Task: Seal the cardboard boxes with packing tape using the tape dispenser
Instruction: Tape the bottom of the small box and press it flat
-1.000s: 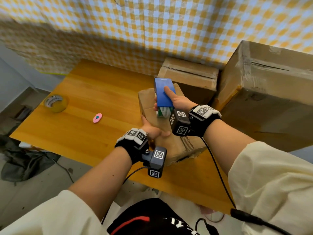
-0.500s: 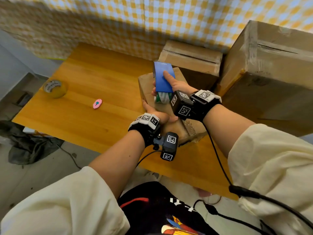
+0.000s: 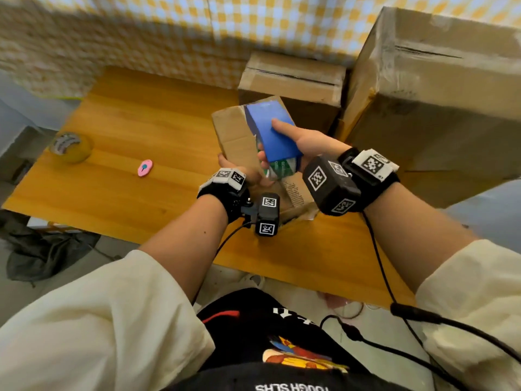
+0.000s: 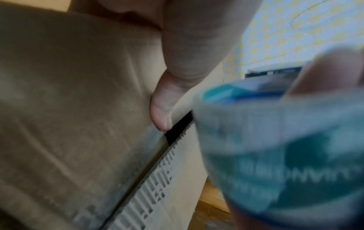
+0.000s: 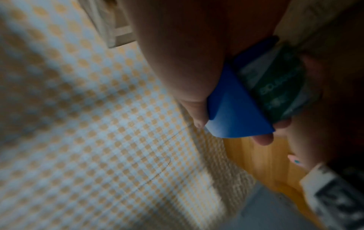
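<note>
A small cardboard box (image 3: pixel 236 136) lies on the wooden table (image 3: pixel 112 179), its top flaps meeting at a dark seam (image 4: pixel 177 129). My right hand (image 3: pixel 304 142) grips a blue tape dispenser (image 3: pixel 275 131) and holds it slantwise on the box top, thumb lying along its blue back. A green-printed tape roll (image 3: pixel 279 170) shows at its near end. My left hand (image 3: pixel 242 173) grips the box's near left edge, its thumb (image 4: pixel 163 105) pressed on the flap beside the seam. The left wrist view shows the dispenser (image 4: pixel 285 147) close and blurred; the right wrist view shows my fingers wrapped round the dispenser (image 5: pixel 232 115).
A medium taped box (image 3: pixel 293 83) stands just behind the small one, and a large box (image 3: pixel 437 94) fills the right. A yellowish tape roll (image 3: pixel 70 146) and a small pink cutter (image 3: pixel 145 167) lie on the left half of the table. Checked cloth hangs behind.
My left hand has slid from the box's near side up to its left edge. The dispenser has turned slantwise on the box top. My head has moved closer.
</note>
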